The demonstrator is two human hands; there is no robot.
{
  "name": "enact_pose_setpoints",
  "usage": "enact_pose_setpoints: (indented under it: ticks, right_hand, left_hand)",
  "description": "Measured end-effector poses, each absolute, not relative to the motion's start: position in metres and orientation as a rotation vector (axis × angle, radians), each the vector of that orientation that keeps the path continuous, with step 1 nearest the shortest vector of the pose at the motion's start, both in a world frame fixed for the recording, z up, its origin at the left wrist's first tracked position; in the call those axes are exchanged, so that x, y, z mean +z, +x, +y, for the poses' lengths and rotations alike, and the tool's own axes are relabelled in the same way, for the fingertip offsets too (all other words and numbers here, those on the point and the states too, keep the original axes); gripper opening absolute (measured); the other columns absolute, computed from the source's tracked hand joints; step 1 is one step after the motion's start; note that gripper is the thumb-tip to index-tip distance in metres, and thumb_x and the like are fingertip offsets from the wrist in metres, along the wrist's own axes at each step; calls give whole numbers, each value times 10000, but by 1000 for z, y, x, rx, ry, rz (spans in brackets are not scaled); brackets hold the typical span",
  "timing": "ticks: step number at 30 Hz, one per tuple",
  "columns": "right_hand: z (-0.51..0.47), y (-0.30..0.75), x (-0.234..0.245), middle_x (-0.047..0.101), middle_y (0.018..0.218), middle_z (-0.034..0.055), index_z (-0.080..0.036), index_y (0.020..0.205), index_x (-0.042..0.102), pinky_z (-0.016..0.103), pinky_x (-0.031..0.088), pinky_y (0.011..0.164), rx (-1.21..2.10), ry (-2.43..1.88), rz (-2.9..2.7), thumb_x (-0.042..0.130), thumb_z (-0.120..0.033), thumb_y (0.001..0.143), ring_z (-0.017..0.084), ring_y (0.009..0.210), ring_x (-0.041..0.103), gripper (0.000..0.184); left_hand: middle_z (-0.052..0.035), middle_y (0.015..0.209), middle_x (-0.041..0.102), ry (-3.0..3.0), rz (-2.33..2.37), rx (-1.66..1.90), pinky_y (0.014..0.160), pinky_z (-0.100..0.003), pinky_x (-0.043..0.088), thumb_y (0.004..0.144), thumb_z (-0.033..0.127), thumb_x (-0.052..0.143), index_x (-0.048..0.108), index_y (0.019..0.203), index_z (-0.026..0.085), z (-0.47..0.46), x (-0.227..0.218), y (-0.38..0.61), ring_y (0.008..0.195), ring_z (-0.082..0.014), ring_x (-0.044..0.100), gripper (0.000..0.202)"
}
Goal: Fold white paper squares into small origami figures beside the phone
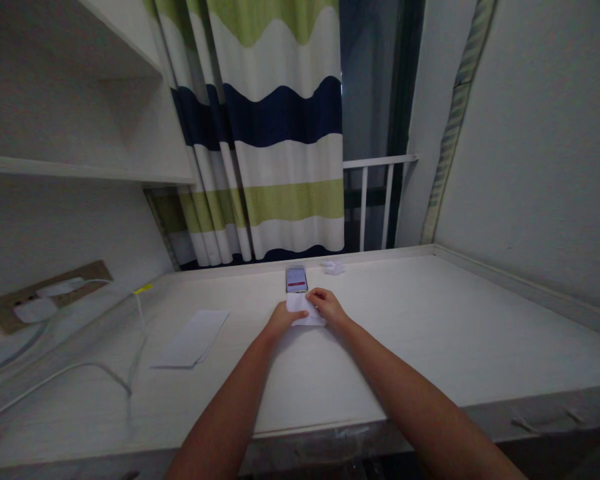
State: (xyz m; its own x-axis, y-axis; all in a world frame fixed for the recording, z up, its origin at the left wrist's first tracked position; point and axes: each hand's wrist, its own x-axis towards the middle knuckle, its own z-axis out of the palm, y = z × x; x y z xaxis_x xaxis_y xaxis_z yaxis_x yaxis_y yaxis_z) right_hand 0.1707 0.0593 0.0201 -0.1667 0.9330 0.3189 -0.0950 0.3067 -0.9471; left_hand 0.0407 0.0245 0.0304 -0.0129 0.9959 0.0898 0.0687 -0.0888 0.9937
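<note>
A small piece of white paper (300,303) is held between my two hands above the white desk. My left hand (282,319) grips its left side, with the thumb lying across the front. At the paper's upper right edge, my right hand (327,307) pinches it between thumb and fingers. Just beyond the paper a phone (297,279) with a lit screen faces me. To the right of the phone lies a small white crumpled or folded paper piece (333,267).
Several white paper sheets (193,339) lie stacked on the desk (430,320) at left. White cables (95,365) run from plugs in a wall socket panel (87,277). A striped curtain (290,160) hangs behind the desk, and a shelf (105,170) juts out at upper left.
</note>
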Motion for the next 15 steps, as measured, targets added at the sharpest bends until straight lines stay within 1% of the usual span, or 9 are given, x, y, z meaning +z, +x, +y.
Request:
enact_pose_setpoints:
  ticks: [5,8,11,15]
  right_hand:
    - [60,171,18,456,484,-37,-156,556,510,210,299,460,1015,-824,-1467,571,-377,587,83,476,383,231]
    - [61,173,16,473,492,-32,-148,580,535,208,295,456,1012,-822,-1497,563,-398,605,80,471,385,253]
    - [62,176,15,486,494,-29,-138,620,567,206,279,444,1008,-831,-1550,557,-400,625,78,458,380,262]
    - [62,178,14,475,479,-28,-132,584,570,207,263,444,883,-879,-1611,554,-372,634,78,461,373,246]
  left_hand:
    - [-56,730,679,1316,1212,1265,642,-276,451,425,114,724,667,729,134,25,29,40,718,-208,611,310]
    - [-64,744,681,1292,1212,1271,636,-277,455,438,129,725,668,755,130,25,29,40,713,-207,613,322]
    - [-71,758,682,1246,1211,1322,633,-281,458,451,140,723,666,783,123,25,29,39,694,-203,614,337]
    - [-66,749,683,1248,1221,1351,647,-284,460,438,127,725,667,748,124,27,29,37,679,-198,614,316]
